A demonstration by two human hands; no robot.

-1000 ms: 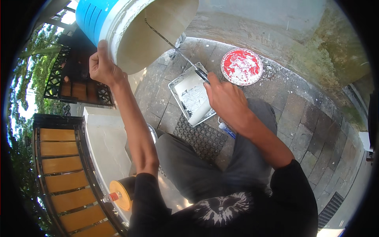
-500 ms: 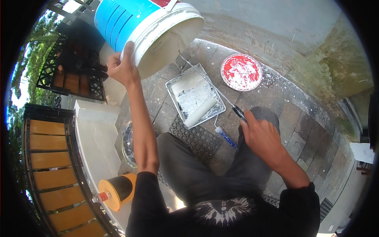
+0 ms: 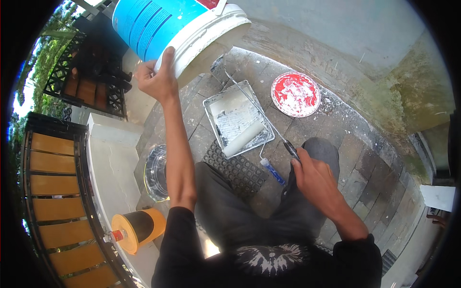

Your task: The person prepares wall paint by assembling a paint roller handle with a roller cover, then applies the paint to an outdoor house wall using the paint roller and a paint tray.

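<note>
My left hand (image 3: 157,79) is raised and grips the rim of a blue and white paint bucket (image 3: 165,26), which is tilted on its side above the ground. My right hand (image 3: 311,178) is low, over my right knee, closed on the dark handle of a long thin metal rod (image 3: 249,103) that runs up toward the bucket's mouth. Below the bucket a grey paint tray (image 3: 213,103) lies on the stone paving, with a white paint roller (image 3: 243,139) lying in it. The roller's blue handle (image 3: 272,171) rests on the paving near my right hand.
A round red lid (image 3: 295,94) smeared with white paint lies beside the tray, near the wall. A black grid mat (image 3: 237,170) lies under my knees. A clear round dish (image 3: 157,173) and an orange container (image 3: 137,229) stand on the left. Wooden steps (image 3: 53,192) run along the left.
The bucket has swung up and tilted further to the left. My right hand has dropped from the tray down to my knee, drawing the rod with it.
</note>
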